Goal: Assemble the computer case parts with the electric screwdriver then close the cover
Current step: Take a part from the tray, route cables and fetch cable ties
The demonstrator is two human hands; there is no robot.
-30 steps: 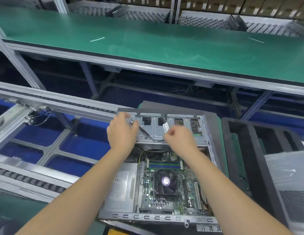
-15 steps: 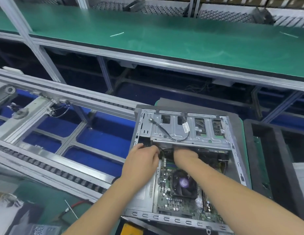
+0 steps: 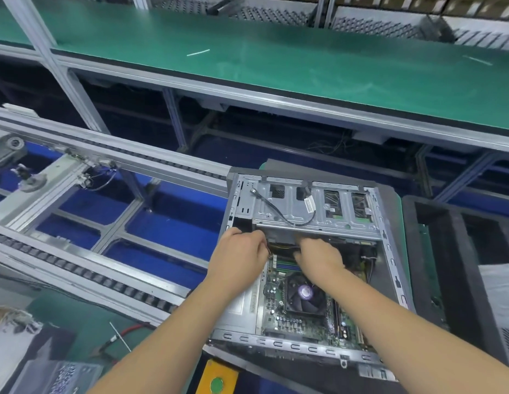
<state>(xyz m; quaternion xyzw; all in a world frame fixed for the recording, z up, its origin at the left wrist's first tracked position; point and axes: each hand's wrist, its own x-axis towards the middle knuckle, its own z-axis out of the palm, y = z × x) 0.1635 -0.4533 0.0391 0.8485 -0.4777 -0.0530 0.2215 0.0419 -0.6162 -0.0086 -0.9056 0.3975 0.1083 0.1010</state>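
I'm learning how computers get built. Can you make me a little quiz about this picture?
1. True or false: the cover is already closed on the case.
2. Where are the left hand and right hand? A) on the green bench B) inside the case, just below the drive cage C) on the conveyor
3. Fill in: the round part nearest the wrists, in the middle of the board, is the ____.

Key: 1 false; 2 B; 3 fan
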